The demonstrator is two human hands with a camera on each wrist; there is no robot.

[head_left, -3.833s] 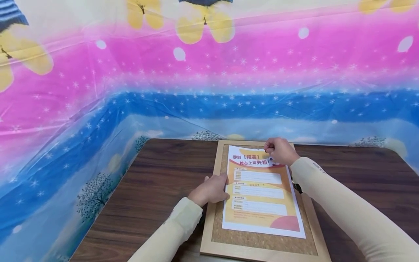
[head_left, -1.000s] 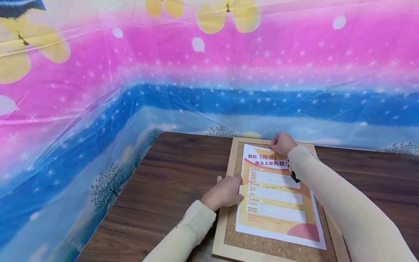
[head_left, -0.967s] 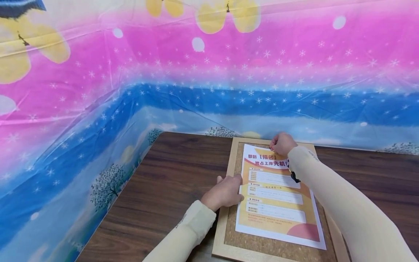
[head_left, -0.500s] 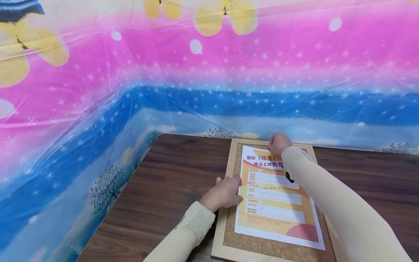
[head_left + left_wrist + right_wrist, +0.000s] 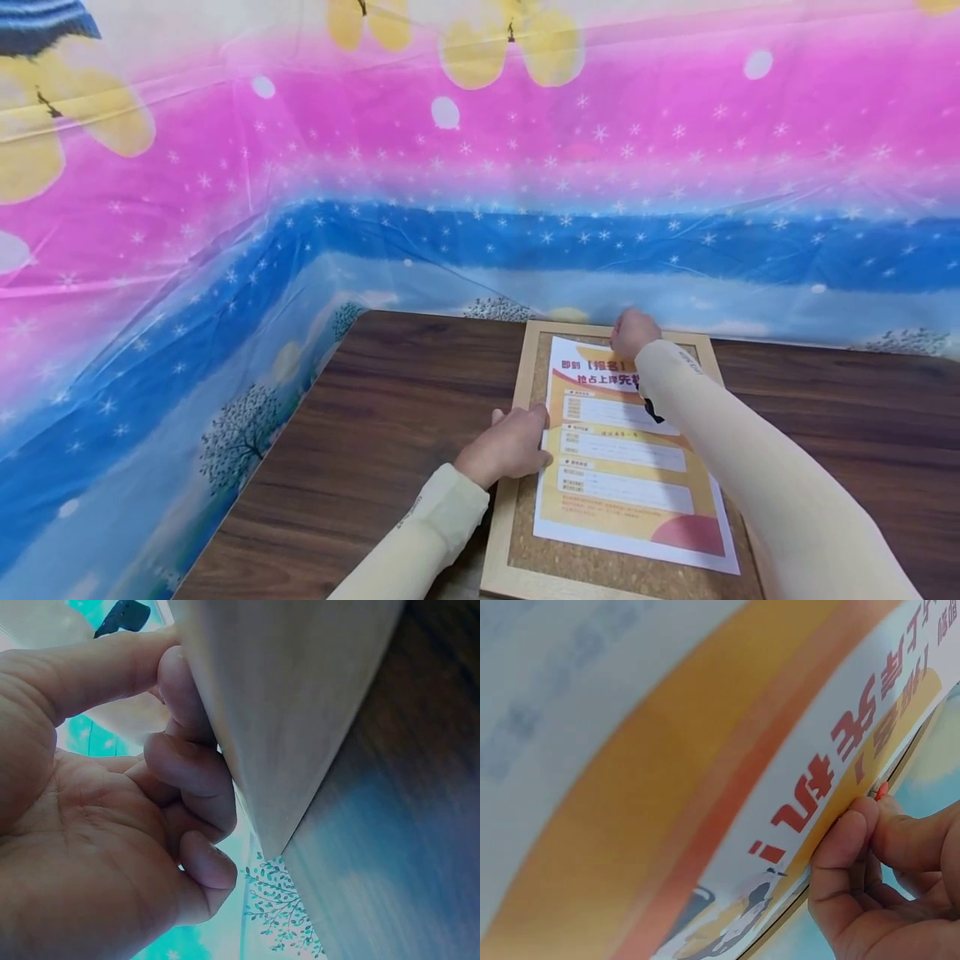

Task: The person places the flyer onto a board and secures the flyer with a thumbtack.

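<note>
A printed poster (image 5: 622,525) in yellow, orange and white lies on a wood-framed cork board (image 5: 525,553). My left hand (image 5: 506,446) is at the board's left side, with its thumb and forefinger touching the poster's edge. In the left wrist view, the other fingers (image 5: 191,776) bend against the side of the wooden frame (image 5: 285,682). At the poster's top edge, my right hand (image 5: 636,332) pinches a small red push pin (image 5: 883,790) between thumb and forefinger. Only its red end shows in the right wrist view; the fingers cover the rest.
The board lies on a dark wooden table (image 5: 397,375), close to its back edge. Behind and to the left hangs a pink and blue patterned cloth (image 5: 450,233). A black band (image 5: 652,410) shows under the right cuff.
Since the oldest frame, the right hand has shifted slightly to the poster's top edge. Over the last second its fingers have turned a little, hiding the red pin from the head view. The left hand stays.
</note>
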